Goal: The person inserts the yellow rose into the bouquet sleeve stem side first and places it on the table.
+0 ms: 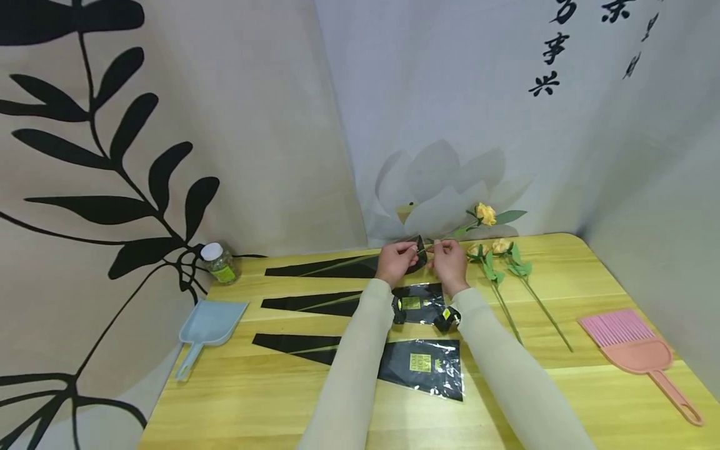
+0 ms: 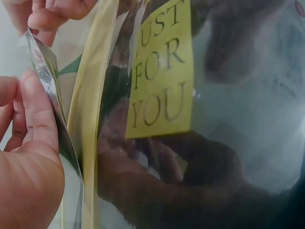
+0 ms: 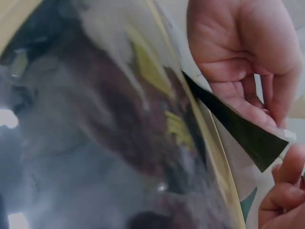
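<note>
My left hand (image 1: 395, 261) pinches the edge of a black flower sleeve (image 1: 349, 267) at the back of the table. In the left wrist view, its thumb and fingers (image 2: 40, 114) lie along the sleeve's flap (image 2: 52, 81). Close on the right, my right hand (image 1: 449, 264) has its fingertips drawn together at the flap's tip. A yellow rose (image 1: 485, 214) sticks out beyond the right hand, its stem running back over that sleeve. The wrist views show a nearer black sleeve with a JUST FOR YOU label (image 2: 162, 71).
Two more sleeves (image 1: 430, 369) lie in front, partly under my forearms, with stems on them. Two yellow roses (image 1: 502, 246) lie to the right. A pink dustpan-like scoop (image 1: 635, 350) is far right; a blue scoop (image 1: 210, 322) and a jar (image 1: 220, 265) stand left.
</note>
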